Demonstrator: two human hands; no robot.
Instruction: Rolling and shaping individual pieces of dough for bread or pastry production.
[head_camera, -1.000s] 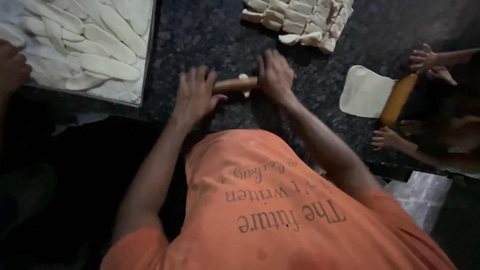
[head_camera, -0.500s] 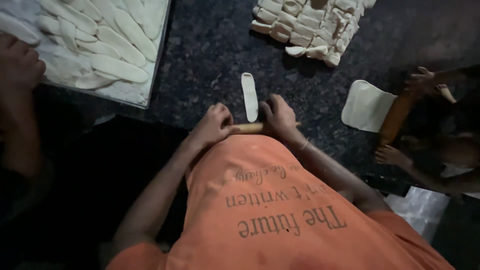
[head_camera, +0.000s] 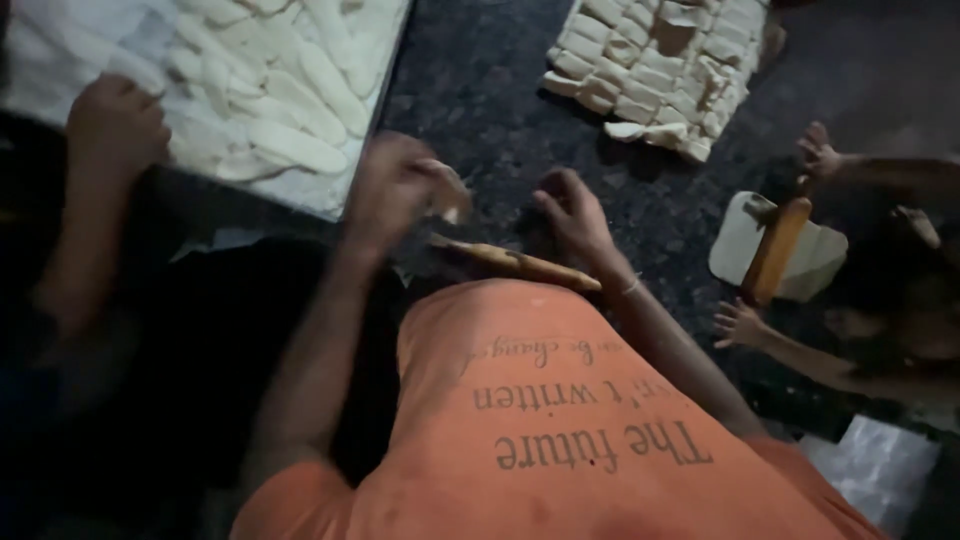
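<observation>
The left hand (head_camera: 400, 190), blurred, is raised with a pale strip of dough (head_camera: 447, 205) pinched in its fingers. The right hand (head_camera: 572, 215) rests released beside the wooden rolling pin (head_camera: 520, 265) on the dark speckled counter (head_camera: 490, 90). The dough-filled white tray (head_camera: 60, 40) lies further left.

1. There is only one view, from a camera worn on the person's head.
2. It looks steeply down and forward, over the orange shirt (head_camera: 560, 440), to the dark speckled surface (head_camera: 480, 90).
3. It is near: the chest fills the bottom of the frame and both forearms reach up into the middle.
4. The far edge of the frame cuts the tray (head_camera: 330, 205) at top left and the block of cut dough (head_camera: 665, 70) at top right.
5. A co-worker's arms enter from the right edge, another arm from the left edge.
</observation>
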